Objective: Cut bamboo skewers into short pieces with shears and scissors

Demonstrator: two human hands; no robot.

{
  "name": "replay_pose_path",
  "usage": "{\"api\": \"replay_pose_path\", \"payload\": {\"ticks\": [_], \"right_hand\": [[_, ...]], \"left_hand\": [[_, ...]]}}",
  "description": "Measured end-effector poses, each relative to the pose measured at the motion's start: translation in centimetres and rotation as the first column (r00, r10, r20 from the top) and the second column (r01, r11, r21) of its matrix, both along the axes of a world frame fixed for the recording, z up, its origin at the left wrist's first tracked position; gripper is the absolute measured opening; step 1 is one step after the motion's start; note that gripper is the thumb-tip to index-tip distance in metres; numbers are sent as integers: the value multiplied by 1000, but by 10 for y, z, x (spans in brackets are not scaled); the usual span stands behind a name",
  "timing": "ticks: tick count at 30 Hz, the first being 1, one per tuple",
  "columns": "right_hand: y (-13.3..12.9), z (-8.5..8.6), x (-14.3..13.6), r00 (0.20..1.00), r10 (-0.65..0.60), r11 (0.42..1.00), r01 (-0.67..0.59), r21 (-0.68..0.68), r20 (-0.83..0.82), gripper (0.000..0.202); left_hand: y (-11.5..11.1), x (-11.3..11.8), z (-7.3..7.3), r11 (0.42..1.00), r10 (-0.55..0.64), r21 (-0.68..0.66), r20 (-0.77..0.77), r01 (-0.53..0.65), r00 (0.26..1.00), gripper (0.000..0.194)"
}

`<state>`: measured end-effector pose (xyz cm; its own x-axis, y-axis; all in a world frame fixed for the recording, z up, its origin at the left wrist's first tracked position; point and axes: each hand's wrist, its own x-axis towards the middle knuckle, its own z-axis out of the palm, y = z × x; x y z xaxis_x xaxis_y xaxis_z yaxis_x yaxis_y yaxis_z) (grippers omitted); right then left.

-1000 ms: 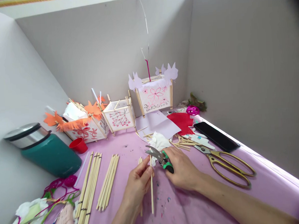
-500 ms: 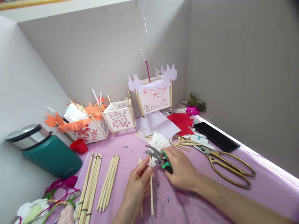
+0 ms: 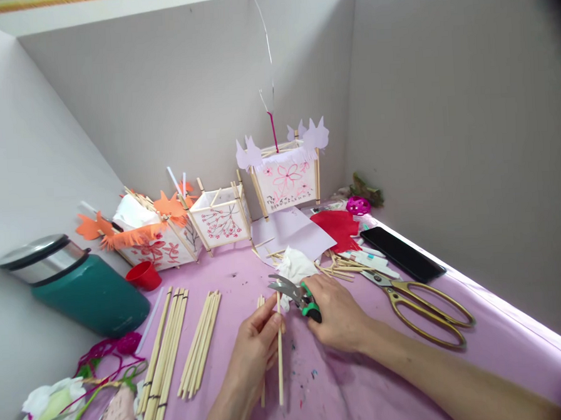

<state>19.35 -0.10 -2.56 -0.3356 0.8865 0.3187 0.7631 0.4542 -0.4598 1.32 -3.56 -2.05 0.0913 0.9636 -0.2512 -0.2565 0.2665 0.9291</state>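
Observation:
My left hand pinches a thin wooden stick that stands almost straight up and down in view. In my right hand are pruning shears with green and black handles, the fingers wrapped round the grips. The metal blades are at the stick's upper end, parted with the stick between them; whether they touch it I cannot tell. More sticks lie under or behind my left hand, partly hidden. Left of it, a group of bare sticks lies side by side, beside bundles tied with dark bands.
Paper-sided stick lanterns stand along the back. A green bottle and a red cup are at the left, yarn nearer. Gold-handled scissors, a phone, red paper and stick offcuts lie right. Partition walls enclose the table.
The whole view has shifted slightly, so things appear a little further left. Both hands, the stick and the shears keep nearly the same arrangement.

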Motion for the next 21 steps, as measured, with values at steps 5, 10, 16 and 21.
{"api": "replay_pose_path", "payload": {"ticks": [5, 10, 16, 21], "right_hand": [[0, -1, 0, 1000, -1, 1000, 1, 2, -2, 26], [1, 1, 0, 1000, -2, 1000, 2, -11, 17, 24], [2, 2, 2, 1000, 16, 1000, -16, -24, 25, 25], [2, 3, 4, 1000, 18, 1000, -18, -13, 3, 25]], "left_hand": [[0, -2, 1, 1000, -9, 5, 6, 9, 1000, 72], [1, -4, 1, 1000, 1, -22, -15, -1, 1000, 71], [1, -3, 0, 1000, -4, -11, -21, 4, 1000, 71], [0, 1, -2, 999, -33, -16, -29, 33, 999, 77]]}}
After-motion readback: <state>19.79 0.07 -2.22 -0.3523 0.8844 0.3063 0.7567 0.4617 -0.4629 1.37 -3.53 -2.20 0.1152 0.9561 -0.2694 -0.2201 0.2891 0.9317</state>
